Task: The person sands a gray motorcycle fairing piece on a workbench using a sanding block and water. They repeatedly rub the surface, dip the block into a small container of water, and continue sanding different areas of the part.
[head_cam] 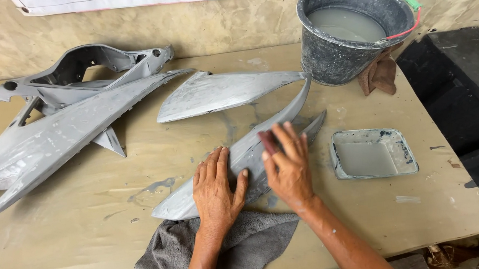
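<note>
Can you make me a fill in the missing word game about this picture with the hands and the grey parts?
1. The left hand presses flat on a long grey ____ panel.
2. The right hand holds a small reddish pad against that ____.
3. The bucket holds cloudy ____.
4. A grey ____ lies under the left wrist.

Missing words: primed; panel; water; towel
</note>
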